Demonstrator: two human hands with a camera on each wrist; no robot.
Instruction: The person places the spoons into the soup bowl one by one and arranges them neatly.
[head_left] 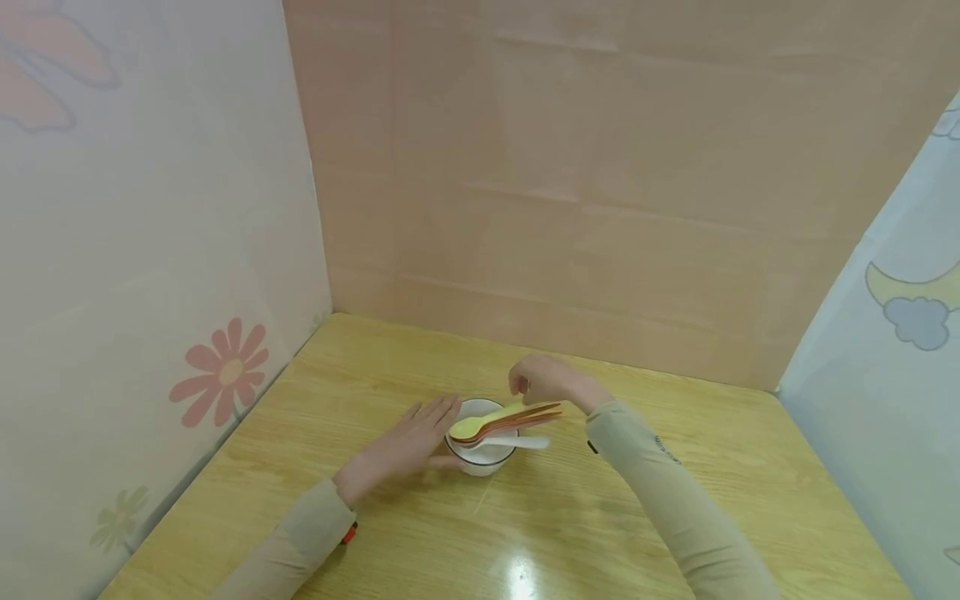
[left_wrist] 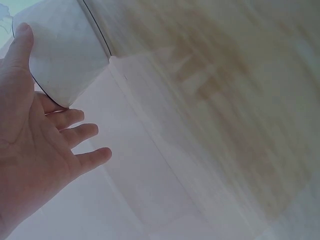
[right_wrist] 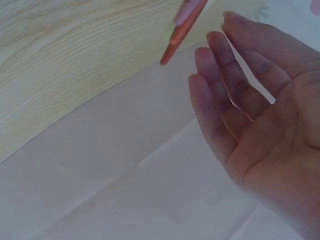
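Note:
A white bowl [head_left: 487, 467] with a dark rim stands on the table. My left hand [head_left: 412, 437] holds its left side between thumb and index finger, the other fingers spread; the left wrist view shows the thumb on the bowl's [left_wrist: 65, 55] wall. Across the bowl lie a yellow spoon [head_left: 467, 428], orange-brown spoons [head_left: 536, 414] partly hidden beneath it, a pinkish one and a white spoon [head_left: 532, 442], handles pointing right. Just beyond the handles is my right hand [head_left: 547, 379], with nothing in it. In the right wrist view its fingers bend loosely, apart from an orange-brown handle [right_wrist: 175, 47].
The wood-grain table [head_left: 585, 517] extends around the bowl. A plain tan sheet [head_left: 600, 208] closes off the back. Pale patterned sheets stand along the left [head_left: 135, 275] and right [head_left: 885, 417] edges.

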